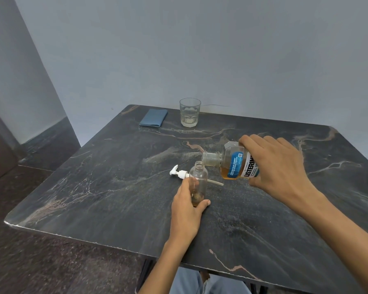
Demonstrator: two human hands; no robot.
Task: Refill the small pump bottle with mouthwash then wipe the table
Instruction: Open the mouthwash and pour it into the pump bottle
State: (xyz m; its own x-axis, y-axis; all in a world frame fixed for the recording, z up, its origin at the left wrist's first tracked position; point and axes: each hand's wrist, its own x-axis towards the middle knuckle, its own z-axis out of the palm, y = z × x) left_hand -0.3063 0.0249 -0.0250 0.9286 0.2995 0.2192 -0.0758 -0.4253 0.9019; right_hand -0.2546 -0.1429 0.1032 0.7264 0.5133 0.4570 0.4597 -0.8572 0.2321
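Dark marble table [115, 209], clear small pump bottle [198, 179] uncapped, amber dregs

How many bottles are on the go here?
2. The small bottle stands upright on the table, held by the left hand. The mouthwash bottle is tilted over its mouth, in the right hand.

bare forearms, seemingly blue-grey trousers [191, 282]
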